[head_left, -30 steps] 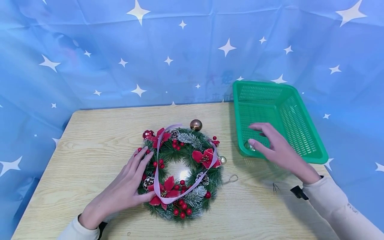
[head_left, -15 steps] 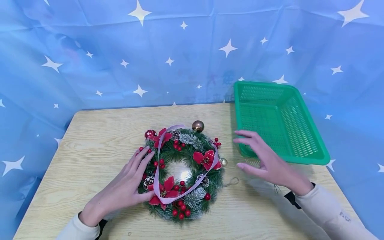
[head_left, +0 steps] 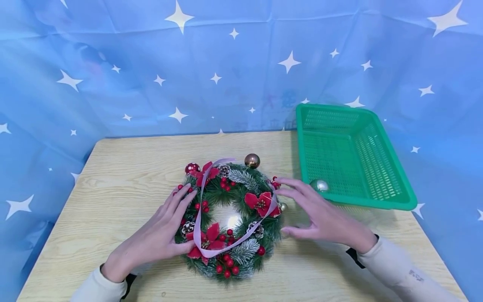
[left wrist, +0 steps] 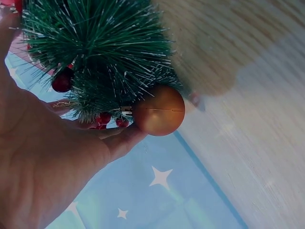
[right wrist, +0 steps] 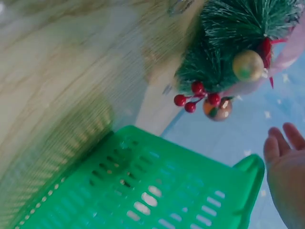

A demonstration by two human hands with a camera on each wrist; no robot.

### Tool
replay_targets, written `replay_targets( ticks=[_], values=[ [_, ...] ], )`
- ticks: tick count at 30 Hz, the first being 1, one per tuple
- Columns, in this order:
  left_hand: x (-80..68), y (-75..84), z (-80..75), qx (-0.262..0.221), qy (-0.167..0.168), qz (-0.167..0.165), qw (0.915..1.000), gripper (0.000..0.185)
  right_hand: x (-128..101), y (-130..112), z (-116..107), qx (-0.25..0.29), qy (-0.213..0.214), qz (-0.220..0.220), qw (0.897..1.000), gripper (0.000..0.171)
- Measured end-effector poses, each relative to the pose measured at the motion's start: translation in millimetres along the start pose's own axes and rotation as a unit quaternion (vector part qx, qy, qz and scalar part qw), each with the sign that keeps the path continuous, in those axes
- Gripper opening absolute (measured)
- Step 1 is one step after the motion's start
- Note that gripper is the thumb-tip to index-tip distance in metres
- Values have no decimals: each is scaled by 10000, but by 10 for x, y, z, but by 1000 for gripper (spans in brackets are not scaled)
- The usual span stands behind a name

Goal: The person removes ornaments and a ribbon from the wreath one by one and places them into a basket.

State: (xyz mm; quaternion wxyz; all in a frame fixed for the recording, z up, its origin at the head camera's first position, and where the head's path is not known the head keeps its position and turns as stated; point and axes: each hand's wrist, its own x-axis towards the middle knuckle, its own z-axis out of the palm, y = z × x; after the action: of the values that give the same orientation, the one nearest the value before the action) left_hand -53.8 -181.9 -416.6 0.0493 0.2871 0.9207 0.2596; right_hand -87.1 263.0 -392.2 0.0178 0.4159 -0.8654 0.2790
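Observation:
A Christmas wreath point(head_left: 244, 248) of green sprigs lies on the table, with red poinsettias point(head_left: 260, 203), berries, pine cones and baubles. A pale lilac ribbon point(head_left: 200, 218) lies loosely over it. My left hand point(head_left: 154, 237) holds the wreath's left side, thumb by the lower poinsettia and fingers over the outer edge. In the left wrist view, a fingertip touches an orange-gold bauble point(left wrist: 159, 110) there. My right hand point(head_left: 320, 214) is at the wreath's right edge, fingers spread and holding nothing, close to the red berries and a small gold bauble point(head_left: 283, 207); contact is unclear.
A green plastic basket point(head_left: 409, 197) stands at the back right with a silvery bauble point(head_left: 320, 185) inside. Beyond the wreath's top edge sit a brown bauble point(head_left: 252, 161) and a spotted red bauble point(head_left: 192, 168). A blue star-print curtain point(head_left: 241, 63) hangs behind the table.
My right hand has moved left from over the basket's near corner to the wreath's right edge, uncovering the silvery bauble. My left hand has stayed in place on the wreath.

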Motion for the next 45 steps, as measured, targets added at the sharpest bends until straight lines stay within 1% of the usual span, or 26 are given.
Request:
replay_targets(
  ticks=[3, 7, 12, 15, 19, 22, 28, 33, 38, 43, 45],
  values=[
    [1, -8, -8, -32, -48, 35, 10000, 121, 24, -6, 44, 111, -142, -29, 9998, 89],
    [6, -17, -22, 16, -81, 135, 9999, 122, 25, -13, 104, 269, -317, 130, 9990, 89],
    [18, -32, -42, 54, -86, 268, 9996, 121, 40, -17, 186, 248, -372, 234, 9987, 93],
    [18, -44, -48, 45, -86, 301, 9995, 121, 69, 12, 249, 165, -358, 166, 9991, 98],
    [24, -59, -58, -30, -148, 261, 9995, 123, 116, 52, 325, 54, -366, 66, 9993, 104],
    [37, -69, -66, -78, -170, 255, 9995, 123, 146, 73, 368, -30, -375, -15, 9993, 105],
    [45, -77, -59, -36, -68, 307, 9995, 122, 163, 99, 429, -151, -432, -124, 9989, 104],
    [-13, -47, -38, 16, 70, 179, 9998, 121, 175, 105, 466, -300, -422, -129, 9986, 103],
    [-105, 8, -39, 17, 287, 97, 9995, 122, 171, 84, 490, -369, -424, 30, 9984, 104],
    [-177, 85, -7, 171, 363, 71, 9992, 127, 157, 31, 508, -479, -359, 214, 9980, 104],
    [-193, 120, 10, 283, 367, 13, 9989, 129, 151, 2, 519, -562, -319, 293, 9975, 104]
  ],
)
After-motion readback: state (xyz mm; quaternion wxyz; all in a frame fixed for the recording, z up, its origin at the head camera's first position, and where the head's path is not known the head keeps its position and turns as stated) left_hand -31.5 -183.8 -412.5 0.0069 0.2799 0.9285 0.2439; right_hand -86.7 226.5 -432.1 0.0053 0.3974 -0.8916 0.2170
